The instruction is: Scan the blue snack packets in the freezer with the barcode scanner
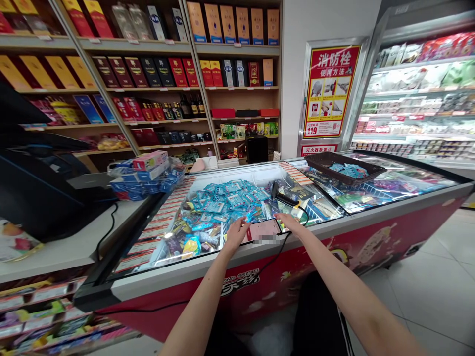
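Both my hands are over the front edge of a glass-topped chest freezer [174, 275]. My left hand [236, 234] is beside the left end of a phone [262, 229] with a pinkish screen, its fingers slightly apart. At the phone's right end is my right hand [290, 222], fingers stretched toward the corner. Neither hand visibly grips anything, though the fingertips are small in view. Many blue packets [230, 197] lie spread in a pile on the glass just beyond. To their right rests a black handheld barcode scanner [285, 199] with a cable.
A brown tray [345, 168] with more blue packets sits on the freezer's right part. Stacked blue boxes [146, 175] and a black monitor-like device [33, 183] occupy the counter at left. Behind stand shelves of boxed bottles [148, 71]. A lit refrigerated display [419, 104] is at right.
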A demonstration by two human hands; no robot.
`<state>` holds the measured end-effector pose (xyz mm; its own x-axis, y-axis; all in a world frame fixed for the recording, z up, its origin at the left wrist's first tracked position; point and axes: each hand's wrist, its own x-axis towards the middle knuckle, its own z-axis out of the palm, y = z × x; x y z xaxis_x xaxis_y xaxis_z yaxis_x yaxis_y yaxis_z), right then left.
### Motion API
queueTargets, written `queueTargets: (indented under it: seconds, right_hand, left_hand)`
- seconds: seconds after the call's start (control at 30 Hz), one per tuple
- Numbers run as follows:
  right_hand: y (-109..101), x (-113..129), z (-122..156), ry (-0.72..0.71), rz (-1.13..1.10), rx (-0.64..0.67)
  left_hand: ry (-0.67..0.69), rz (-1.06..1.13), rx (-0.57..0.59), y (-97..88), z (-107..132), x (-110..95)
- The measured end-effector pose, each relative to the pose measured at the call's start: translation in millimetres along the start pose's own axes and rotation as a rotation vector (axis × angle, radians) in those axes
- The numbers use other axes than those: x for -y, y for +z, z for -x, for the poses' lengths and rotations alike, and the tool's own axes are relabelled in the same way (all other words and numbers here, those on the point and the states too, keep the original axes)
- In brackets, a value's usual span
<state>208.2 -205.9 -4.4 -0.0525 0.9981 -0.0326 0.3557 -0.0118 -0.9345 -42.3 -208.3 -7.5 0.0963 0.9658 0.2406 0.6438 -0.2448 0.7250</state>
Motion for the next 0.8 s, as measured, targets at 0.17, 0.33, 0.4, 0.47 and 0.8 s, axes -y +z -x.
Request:
queueTargets:
  seconds: [0.17,0.33,0.4,0.47,0.8]
  right_hand:
    - [-2.8,0.5,4.7,0.018,-0.025,0.011]
    - [-1.0,-2.5,4.5,-0.024,-0.039,0.002]
    - [-1.2,-3.7,4.9,-0.037,-0.046,0.005]
    - [-1.7,-4.5,5.2,-0.042,-0.051,0.007]
    - [0.2,-2.7,4.2,-0.011,-0.091,-0.006]
  left_hand:
    - [-0.021,0.248,-0.126,-0.8,10.4,-0.6]
    - [-0.041,0.363,-0.146,-6.9,19.0,-6.5]
    - [-0.037,0.366,-0.137,-9.0,21.8,-8.8]
    - [-0.040,0.341,-0.120,-10.9,24.5,-11.7]
    - [-0.018,0.165,-0.122,-16.7,30.1,-22.6]
